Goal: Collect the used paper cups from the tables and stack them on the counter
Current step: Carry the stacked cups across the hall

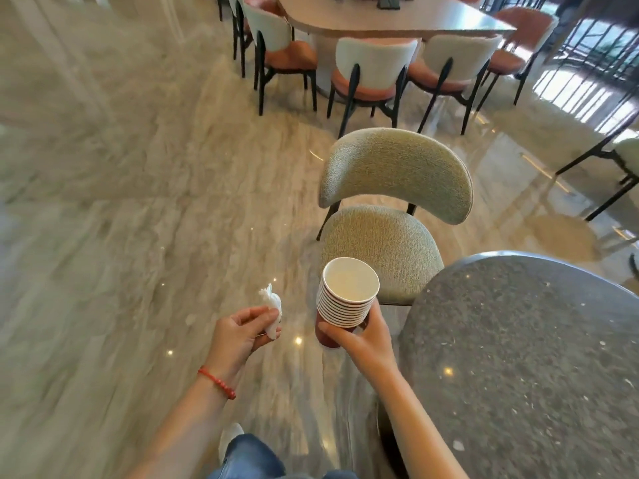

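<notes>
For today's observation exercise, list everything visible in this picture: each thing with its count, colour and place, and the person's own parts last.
stack of paper cups: one nested stack, white rims, red base, held in right hand
crumpled tissue: one, white, in left hand
round table: one, dark speckled grey, lower right
upholstered chair: one, beige-green, beside round table
long table: one, pale, at top
dining chairs: several, white backs, orange seats, around long table
floor: beige marble
bracelet: one, red, left wrist
left hand: pinches tissue
right hand: grips stack
</notes>
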The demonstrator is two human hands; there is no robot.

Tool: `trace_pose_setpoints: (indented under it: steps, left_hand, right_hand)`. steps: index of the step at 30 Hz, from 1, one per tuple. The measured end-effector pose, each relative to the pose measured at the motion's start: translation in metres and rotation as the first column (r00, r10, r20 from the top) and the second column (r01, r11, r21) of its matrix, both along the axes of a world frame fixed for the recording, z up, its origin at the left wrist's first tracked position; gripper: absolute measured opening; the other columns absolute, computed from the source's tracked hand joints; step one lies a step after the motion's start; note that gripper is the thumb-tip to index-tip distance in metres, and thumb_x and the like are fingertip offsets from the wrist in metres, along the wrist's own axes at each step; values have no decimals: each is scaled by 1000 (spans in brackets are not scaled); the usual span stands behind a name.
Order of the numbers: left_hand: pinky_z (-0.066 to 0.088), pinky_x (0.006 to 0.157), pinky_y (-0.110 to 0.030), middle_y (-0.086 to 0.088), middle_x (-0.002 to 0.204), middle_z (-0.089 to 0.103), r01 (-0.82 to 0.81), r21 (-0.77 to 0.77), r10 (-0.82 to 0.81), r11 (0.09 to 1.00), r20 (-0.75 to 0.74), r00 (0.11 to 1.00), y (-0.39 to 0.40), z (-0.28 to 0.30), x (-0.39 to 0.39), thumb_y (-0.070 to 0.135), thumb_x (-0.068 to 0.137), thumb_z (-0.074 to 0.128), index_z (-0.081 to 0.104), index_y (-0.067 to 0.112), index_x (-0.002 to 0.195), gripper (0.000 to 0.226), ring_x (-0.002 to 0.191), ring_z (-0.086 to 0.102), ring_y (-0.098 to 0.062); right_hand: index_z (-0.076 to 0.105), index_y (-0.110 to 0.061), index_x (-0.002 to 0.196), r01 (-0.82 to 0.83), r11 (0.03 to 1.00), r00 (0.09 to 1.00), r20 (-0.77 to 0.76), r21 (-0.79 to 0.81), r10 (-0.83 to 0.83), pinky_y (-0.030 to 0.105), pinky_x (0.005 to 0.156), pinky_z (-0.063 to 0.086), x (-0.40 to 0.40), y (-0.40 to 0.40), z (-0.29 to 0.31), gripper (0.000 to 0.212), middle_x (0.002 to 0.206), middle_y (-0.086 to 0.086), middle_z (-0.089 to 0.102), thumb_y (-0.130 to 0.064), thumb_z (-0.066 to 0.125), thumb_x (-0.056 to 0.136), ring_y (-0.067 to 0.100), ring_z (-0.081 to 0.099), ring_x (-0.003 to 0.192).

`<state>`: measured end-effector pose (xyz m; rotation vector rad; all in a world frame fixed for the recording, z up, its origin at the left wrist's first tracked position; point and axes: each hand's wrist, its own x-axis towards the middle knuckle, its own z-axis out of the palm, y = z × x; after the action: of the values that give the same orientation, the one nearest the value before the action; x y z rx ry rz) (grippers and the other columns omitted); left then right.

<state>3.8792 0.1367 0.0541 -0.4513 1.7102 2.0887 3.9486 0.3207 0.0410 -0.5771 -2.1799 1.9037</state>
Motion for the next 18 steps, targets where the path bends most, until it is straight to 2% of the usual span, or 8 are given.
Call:
trace_pose_setpoints:
  steps: [5, 10, 13, 18]
  left_hand:
    - [54, 52, -19, -17, 74, 64, -52, -4, 52, 999, -26, 998, -70, 4, -53, -1, 79, 64, 63, -7, 90, 13, 53, 65, -11]
    - [53, 50, -18, -7, 59, 67, -132, -17, 131, 991, -53, 990, -139, -6, -109, -1, 79, 64, 65, -2, 80, 2, 49, 64, -11]
    - [53, 51, -19, -4, 59, 69, -170, -9, 170, 985, -53, 984, -171, -6, -133, 0, 79, 65, 67, -2, 81, 3, 51, 65, -12]
    - [53, 52, -18, -5, 59, 68, -233, -21, 231, 972, -50, 972, -201, -10, -166, 2, 79, 66, 68, 1, 77, 3, 54, 65, -13]
  right_hand:
    - [54, -29, 100, -46, 998, 999, -23, -31, 45, 8, 56, 47, -59, -71, -5, 57, 86, -15, 68, -5, 85, 59, -9, 62, 77]
    - [51, -37, 104, -113, 993, 994, 1, -24, 113, 8, 64, 48, -125, -140, -19, 62, 92, -23, 67, -17, 87, 58, -9, 60, 88]
    - [50, -43, 103, -150, 989, 988, 28, 16, 150, 7, 68, 47, -154, -169, -19, 63, 94, -28, 66, -28, 87, 54, -10, 59, 89]
    - [52, -41, 98, -201, 980, 978, 51, 5, 200, 8, 66, 47, -198, -191, -22, 57, 93, -31, 65, -21, 87, 57, -9, 60, 86]
